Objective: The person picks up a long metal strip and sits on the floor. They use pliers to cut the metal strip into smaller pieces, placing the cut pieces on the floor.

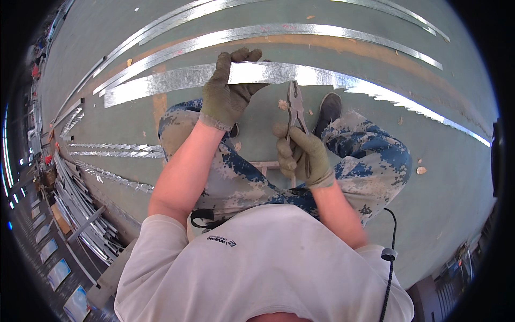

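Has a pile of profiles (80, 196) at the lower left of the frame, and notched strips (123, 146) to the right of it, near the left knee; holds the strip (166, 81) crosswise at upper centre, running from the upper left toward the right edge, with a notched lower edge on its right part; grips it in the gloved left hand (230, 88), closed on it with fingers above the upper edge and below the lower; has long bands (300, 29) beyond it on the floor, at the top of the frame; grasps the pliers (296, 107) at centre, nose up, at the strip's lower edge; cannot tell whether biting it; wraps the gloved right hand (306, 157) around the handles; has a dark shoe (328, 110) just right of the pliers, and a black cable (393, 231) at lower right.
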The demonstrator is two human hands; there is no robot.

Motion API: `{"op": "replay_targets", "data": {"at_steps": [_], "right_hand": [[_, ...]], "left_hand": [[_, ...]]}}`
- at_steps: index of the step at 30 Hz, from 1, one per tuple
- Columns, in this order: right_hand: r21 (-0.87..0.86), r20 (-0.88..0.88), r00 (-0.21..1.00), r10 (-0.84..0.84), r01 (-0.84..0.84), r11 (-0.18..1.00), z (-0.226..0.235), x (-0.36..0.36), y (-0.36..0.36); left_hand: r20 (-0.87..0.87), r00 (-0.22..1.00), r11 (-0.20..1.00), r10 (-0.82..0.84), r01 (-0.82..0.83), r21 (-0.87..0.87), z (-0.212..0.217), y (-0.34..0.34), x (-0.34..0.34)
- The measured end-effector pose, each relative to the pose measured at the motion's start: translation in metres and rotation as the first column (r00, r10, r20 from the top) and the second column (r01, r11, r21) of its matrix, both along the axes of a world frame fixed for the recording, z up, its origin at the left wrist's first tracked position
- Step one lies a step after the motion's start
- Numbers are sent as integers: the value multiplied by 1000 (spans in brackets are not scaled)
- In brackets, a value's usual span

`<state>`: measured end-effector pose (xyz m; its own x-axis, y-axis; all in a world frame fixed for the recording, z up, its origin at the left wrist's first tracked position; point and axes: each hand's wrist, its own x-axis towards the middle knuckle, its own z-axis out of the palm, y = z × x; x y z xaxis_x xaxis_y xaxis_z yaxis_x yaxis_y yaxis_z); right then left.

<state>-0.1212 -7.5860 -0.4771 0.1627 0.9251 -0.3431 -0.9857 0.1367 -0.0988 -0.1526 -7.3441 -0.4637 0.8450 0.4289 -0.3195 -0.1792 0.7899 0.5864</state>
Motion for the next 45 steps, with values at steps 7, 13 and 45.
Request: {"op": "replay_targets", "data": {"at_steps": [7,13,45], "right_hand": [[267,-267,964,-7,81,960,-14,-4,1],[136,-152,988,-21,42,990,-19,-1,-4],[-569,348,850,396,-144,810,11,-31,11]], "left_hand": [[-69,998,1000,-4,6,25,4,-5,0],[-119,993,1000,11,-10,10,-5,-11,2],[-214,965,965,148,-189,-183,-35,-2,-19]]}}
